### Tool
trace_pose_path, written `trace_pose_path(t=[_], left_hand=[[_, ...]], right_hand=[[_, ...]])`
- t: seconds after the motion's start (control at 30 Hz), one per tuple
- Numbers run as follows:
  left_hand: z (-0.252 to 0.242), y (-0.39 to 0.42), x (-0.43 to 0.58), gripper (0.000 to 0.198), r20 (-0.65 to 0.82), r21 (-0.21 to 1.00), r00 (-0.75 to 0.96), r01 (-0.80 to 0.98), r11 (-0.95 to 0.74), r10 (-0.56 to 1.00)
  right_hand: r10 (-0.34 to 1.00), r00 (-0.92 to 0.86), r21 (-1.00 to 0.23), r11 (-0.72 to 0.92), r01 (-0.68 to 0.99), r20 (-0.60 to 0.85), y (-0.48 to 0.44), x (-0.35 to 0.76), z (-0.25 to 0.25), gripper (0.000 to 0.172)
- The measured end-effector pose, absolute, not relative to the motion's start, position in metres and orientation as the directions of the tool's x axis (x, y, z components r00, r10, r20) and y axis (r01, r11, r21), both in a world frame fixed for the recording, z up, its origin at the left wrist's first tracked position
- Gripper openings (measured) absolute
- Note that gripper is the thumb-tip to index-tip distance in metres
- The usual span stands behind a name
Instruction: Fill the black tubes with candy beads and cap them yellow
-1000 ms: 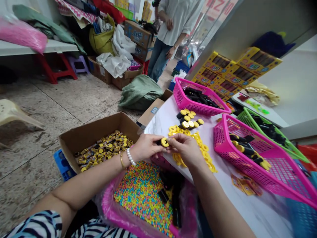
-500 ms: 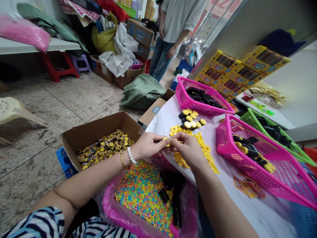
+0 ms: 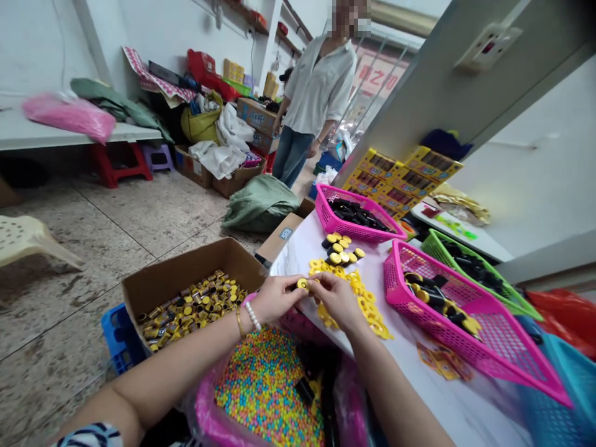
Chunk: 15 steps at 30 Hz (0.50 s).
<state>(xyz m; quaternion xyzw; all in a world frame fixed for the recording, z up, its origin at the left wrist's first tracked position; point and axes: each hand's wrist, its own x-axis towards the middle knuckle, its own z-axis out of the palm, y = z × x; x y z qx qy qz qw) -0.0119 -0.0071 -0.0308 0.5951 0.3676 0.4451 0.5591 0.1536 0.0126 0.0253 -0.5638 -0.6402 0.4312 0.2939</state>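
Between my two hands, near the table's edge, is a small round yellow cap (image 3: 302,284). My left hand (image 3: 275,299) pinches it from the left. The fingers of my right hand (image 3: 336,298) are closed at its right side, on a small yellow piece that is mostly hidden. Loose yellow rings (image 3: 367,304) lie on the white table (image 3: 410,372) beside my right hand. Behind them stand several black tubes with yellow caps (image 3: 343,256). Below my hands, a pink tub (image 3: 203,403) holds many coloured beads (image 3: 261,379) and a few black tubes.
A cardboard box (image 3: 162,273) of small yellow and dark pieces is at the left. Pink baskets (image 3: 395,273) and a green basket (image 3: 512,295) with black parts stand on the right. A person (image 3: 311,93) stands at the back near a green sack (image 3: 261,202).
The view has tilted upward, showing more of the standing person and the wall. The round face of the yellow cap now shows between my fingers.
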Motion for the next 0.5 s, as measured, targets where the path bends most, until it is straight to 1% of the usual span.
trace_pose_path(t=[0.1, 0.17, 0.3, 0.4, 0.5], left_hand=[[-0.027, -0.008, -0.015, 0.024, 0.17, 0.981, 0.34, 0.03, -0.192, 0.925], [-0.024, -0.01, -0.016, 0.021, 0.188, 0.973, 0.336, 0.061, -0.221, 0.923], [-0.021, -0.011, -0.016, 0.015, 0.236, 0.945, 0.313, 0.146, -0.292, 0.92], [-0.022, -0.011, -0.014, 0.016, 0.208, 0.947, 0.292, 0.181, -0.267, 0.934], [-0.023, -0.01, -0.012, 0.019, 0.199, 0.937, 0.263, 0.231, -0.262, 0.944]], right_hand=[[0.914, -0.331, -0.892, -0.068, 0.446, -0.235, 0.016, 0.166, 0.038, 0.051], [0.869, -0.392, -0.88, -0.096, 0.465, -0.301, 0.023, 0.17, 0.045, 0.053], [0.798, -0.449, -0.817, -0.091, 0.57, -0.402, 0.048, 0.162, 0.048, 0.044], [0.759, -0.463, -0.748, -0.048, 0.661, -0.458, 0.062, 0.152, 0.045, 0.04], [0.785, -0.442, -0.682, 0.034, 0.73, -0.434, 0.061, 0.147, 0.047, 0.032]])
